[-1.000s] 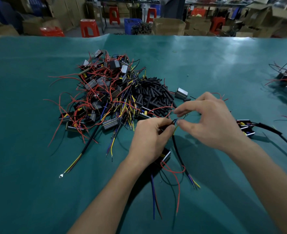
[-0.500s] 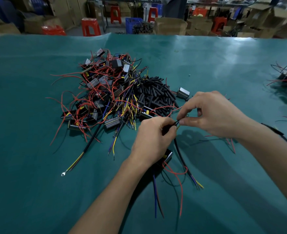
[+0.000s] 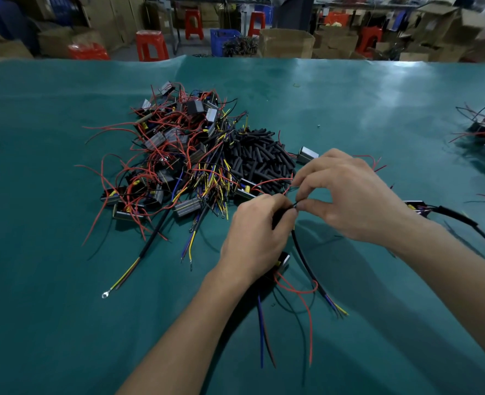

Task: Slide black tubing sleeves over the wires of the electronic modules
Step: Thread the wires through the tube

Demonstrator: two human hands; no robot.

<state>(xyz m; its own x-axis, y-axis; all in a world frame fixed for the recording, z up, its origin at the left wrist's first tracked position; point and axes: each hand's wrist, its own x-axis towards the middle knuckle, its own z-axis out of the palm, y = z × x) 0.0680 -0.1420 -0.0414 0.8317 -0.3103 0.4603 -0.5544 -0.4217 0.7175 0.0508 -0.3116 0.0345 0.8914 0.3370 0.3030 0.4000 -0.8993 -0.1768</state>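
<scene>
Black tubing sleeve [image 3: 307, 260] sits low of centre on the green table [image 3: 349, 95], a long dark tube running from the meeting fingertips toward five o'clock, with blue, yellow and dark wire ends [image 3: 336, 307] poking out of its lower end. Its upper end lies under the left hand [image 3: 254, 238], whose fingers are curled around it. At three o'clock from that hand, touching it, the right hand [image 3: 349, 195] pinches thin wire between thumb and forefinger just at the sleeve's mouth. A module [image 3: 281, 260] shows partly beneath the left wrist, its red wire [image 3: 307, 306] and blue wire [image 3: 260, 332] trailing toward six o'clock. At eleven o'clock from the hands lies a heap of cut sleeves [image 3: 260, 158], and beyond it at ten o'clock a tangled pile of modules [image 3: 175, 155]. At three o'clock, another sleeved module [image 3: 419, 208] rests near the right forearm.
</scene>
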